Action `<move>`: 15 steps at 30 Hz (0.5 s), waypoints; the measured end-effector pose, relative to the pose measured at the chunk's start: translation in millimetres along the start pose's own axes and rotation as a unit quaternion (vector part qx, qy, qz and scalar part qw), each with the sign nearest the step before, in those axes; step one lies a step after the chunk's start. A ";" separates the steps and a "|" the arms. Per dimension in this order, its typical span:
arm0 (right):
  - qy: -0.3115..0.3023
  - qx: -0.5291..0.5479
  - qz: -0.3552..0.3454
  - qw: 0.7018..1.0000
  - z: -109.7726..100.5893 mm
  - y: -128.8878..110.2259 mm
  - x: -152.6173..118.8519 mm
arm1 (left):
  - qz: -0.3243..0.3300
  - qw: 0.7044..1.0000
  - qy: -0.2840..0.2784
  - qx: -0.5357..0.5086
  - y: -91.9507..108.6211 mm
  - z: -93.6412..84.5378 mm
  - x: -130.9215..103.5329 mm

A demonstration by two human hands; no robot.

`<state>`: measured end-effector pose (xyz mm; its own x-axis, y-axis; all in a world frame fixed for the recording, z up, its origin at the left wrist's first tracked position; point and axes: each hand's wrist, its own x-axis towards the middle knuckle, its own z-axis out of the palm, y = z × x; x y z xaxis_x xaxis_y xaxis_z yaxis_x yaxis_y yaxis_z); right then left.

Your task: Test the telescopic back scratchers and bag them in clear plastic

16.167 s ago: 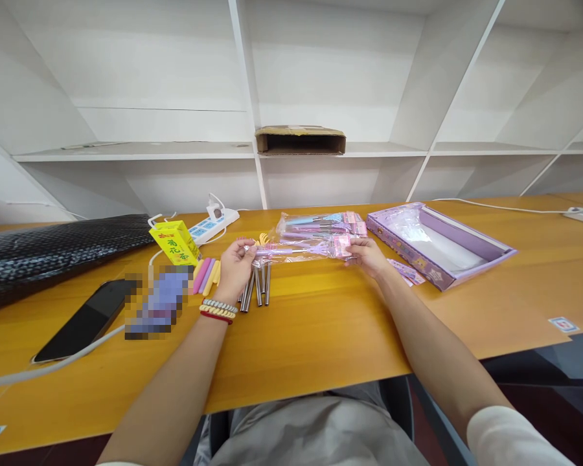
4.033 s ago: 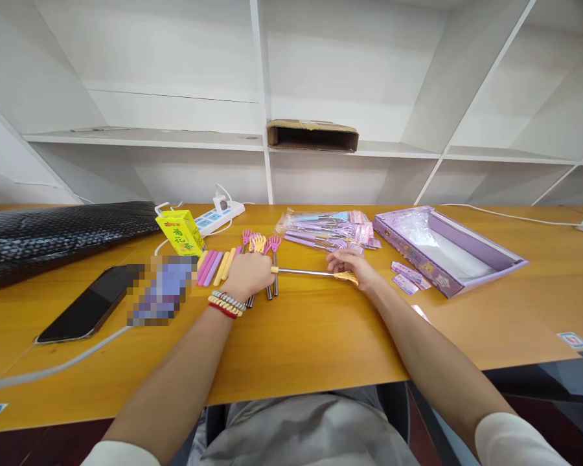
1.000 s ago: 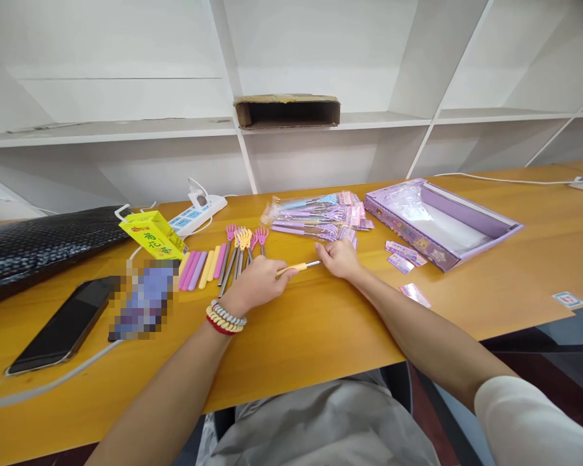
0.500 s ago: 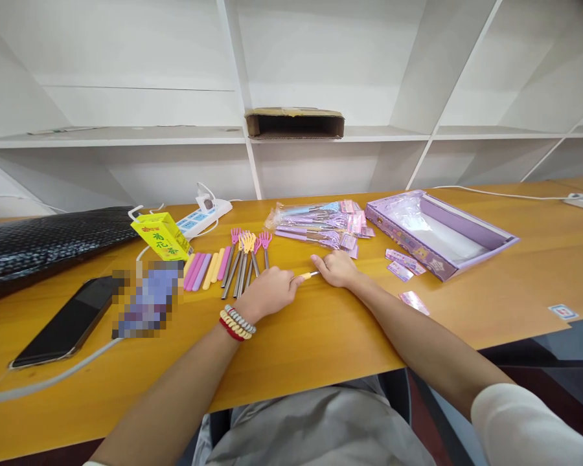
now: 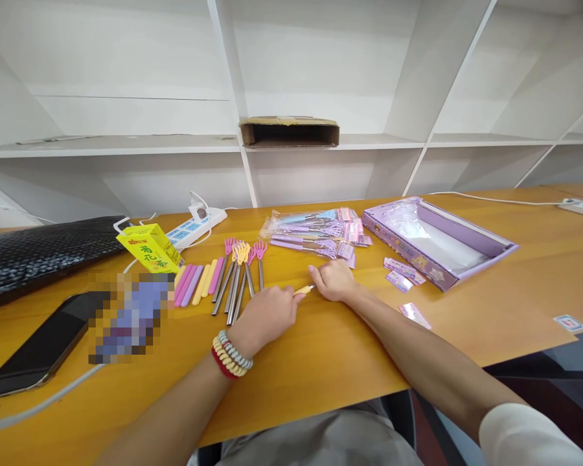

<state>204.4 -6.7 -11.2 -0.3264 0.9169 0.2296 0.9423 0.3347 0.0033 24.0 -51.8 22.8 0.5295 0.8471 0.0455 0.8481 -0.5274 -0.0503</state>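
My left hand [image 5: 266,317], with beaded bracelets on its wrist, is closed around one end of a back scratcher. A short yellow part [image 5: 303,290] sticks out past its fingers, followed by a sliver of metal rod. The other end disappears into my closed right hand [image 5: 335,280], whose thumb points toward the left hand. Beyond my left hand lie several metal-rod back scratchers with pink and yellow claw heads [image 5: 241,252]. Loose handle sleeves [image 5: 197,283] in pink, purple and yellow lie in a row beside them.
Packed back scratchers [image 5: 311,232] in clear bags lie behind my right hand. Right of them are printed cards [image 5: 399,280] and an open purple box [image 5: 442,243]. A yellow carton [image 5: 150,248], power strip [image 5: 197,230], phone [image 5: 43,343] and white cable are on the left.
The view has tilted and shifted slightly. Less bare metal shows between my hands, and more of the yellow part is visible. Both hands keep their hold.
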 end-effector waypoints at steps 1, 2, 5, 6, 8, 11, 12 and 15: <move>-0.002 -0.002 -0.006 1.000 -1.5 -0.9 -0.4 | -0.002 1.000 -0.001 0.005 0.7 0.3 -0.2; -0.004 -0.004 -0.012 1.000 -2.8 -1.7 -0.7 | -0.003 1.000 -0.002 0.009 1.5 0.5 -0.5; -0.010 -0.009 -0.027 1.000 -5.6 -3.8 -1.4 | -0.003 1.000 -0.005 0.014 4.1 1.1 -1.2; -0.011 -0.011 -0.029 0.999 -6.2 -4.4 -1.5 | -0.002 1.000 -0.005 0.015 5.1 1.6 -1.5; -0.010 -0.014 -0.035 0.999 -6.9 -5.2 -1.7 | -0.002 1.000 -0.006 0.013 7.5 3.1 -2.0; -0.006 -0.016 -0.047 0.999 -6.6 -5.4 -1.3 | -0.016 1.000 -0.006 0.005 12.0 6.6 -2.5; -0.002 -0.015 -0.051 0.999 -6.2 -5.2 -0.9 | -0.021 1.000 -0.006 0.002 13.5 7.9 -2.3; 0.011 -0.011 -0.064 0.998 -5.0 -3.2 1.3 | -0.030 1.000 -0.003 0.000 17.3 11.3 -0.6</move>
<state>201.4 -7.7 -6.1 -0.4434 0.8615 0.2475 0.8942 0.4441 0.0561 38.1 -60.7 10.7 0.4771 0.8778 0.0424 0.8786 -0.4752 -0.0480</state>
